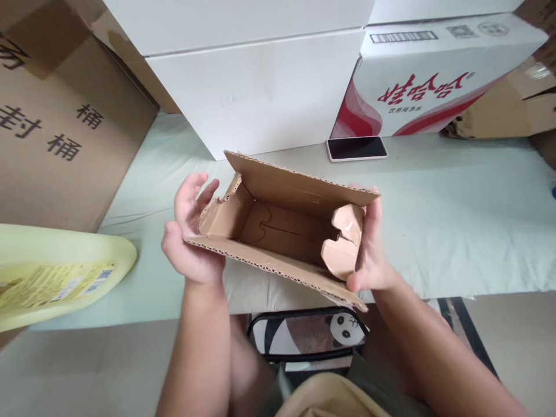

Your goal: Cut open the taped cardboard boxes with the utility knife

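A small brown cardboard box (286, 223) is tilted between my hands with its top open, showing a bare inside and the interlocked bottom flaps. My left hand (193, 231) supports its left end from outside, palm against the cardboard, with the thumb and some fingers raised and loosely curled. At the other end, my right hand (371, 249) grips the box, thumb at the near corner and fingers behind the end wall. A notched end flap (345, 240) folds inward beside the right hand. Parts of both hands are hidden by the box.
Behind stand white cartons (260, 98) and a red-and-white carton (417, 87). A phone (357, 149) lies before them on the pale green cloth (456, 231). To the left are a large cardboard carton (65, 127) and a yellow bottle (65, 275). A panda-print item (304, 333) is below the edge.
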`<state>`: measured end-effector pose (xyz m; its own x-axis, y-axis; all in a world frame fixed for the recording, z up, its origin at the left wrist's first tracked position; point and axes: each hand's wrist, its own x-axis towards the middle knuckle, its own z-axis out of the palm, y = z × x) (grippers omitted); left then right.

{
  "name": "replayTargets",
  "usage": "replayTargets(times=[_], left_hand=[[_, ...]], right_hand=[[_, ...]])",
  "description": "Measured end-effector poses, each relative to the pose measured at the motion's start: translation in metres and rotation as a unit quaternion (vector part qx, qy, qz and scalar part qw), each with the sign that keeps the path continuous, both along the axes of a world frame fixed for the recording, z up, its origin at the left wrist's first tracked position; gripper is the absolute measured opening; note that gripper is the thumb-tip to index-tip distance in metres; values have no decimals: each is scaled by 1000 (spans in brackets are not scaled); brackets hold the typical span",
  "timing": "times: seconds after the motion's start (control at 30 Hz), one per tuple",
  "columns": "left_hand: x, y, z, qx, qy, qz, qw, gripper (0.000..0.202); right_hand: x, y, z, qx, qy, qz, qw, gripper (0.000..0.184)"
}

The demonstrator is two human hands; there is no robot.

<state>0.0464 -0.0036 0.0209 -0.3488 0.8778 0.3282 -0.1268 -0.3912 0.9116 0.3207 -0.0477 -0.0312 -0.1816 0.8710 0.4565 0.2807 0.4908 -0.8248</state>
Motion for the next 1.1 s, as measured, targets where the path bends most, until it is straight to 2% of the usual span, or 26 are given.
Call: replayTargets(times=[0.07,0.13,0.23,0.3,0.43,0.5,0.67,0.8,0.9,0.97,1.03,1.1], left_hand=[[2,2,1,48,-13,48,998,38],[2,4,2,83,-1,74,994,44],[0,4,0,67,93,29,993,75],[-3,4,-4,57,142,14,988,81],[-10,6,-16,106,171,63,977,49],[-14,7,-20,124,207,59,969,49],[-17,4,-16,44,291,6,956,26],[-14,2,-13,6,272,6,962,21],[-13,4,-13,-16,226,31,974,19],[-14,6,-12,-31,156,62,985,16],[-17,9,-10,-51,60,108,991,14],[-20,13,-7,-78,-27,155,984,17]], right_hand=[[1,0,1,4,3,27,1000,148],[3,0,-1,5,13,41,999,145],[3,0,-4,3,7,34,999,140],[2,-1,-4,8,15,24,1000,127],[-1,-1,1,7,60,16,998,70],[-2,-1,3,-3,78,14,997,48],[-2,-1,6,-29,131,-13,991,39],[-3,0,6,-54,132,-36,989,27],[-4,0,3,-72,171,-47,981,50],[-4,1,0,-112,167,-98,975,62],[-2,2,-1,-171,121,-144,967,57],[-2,2,1,-237,91,-114,961,56]])
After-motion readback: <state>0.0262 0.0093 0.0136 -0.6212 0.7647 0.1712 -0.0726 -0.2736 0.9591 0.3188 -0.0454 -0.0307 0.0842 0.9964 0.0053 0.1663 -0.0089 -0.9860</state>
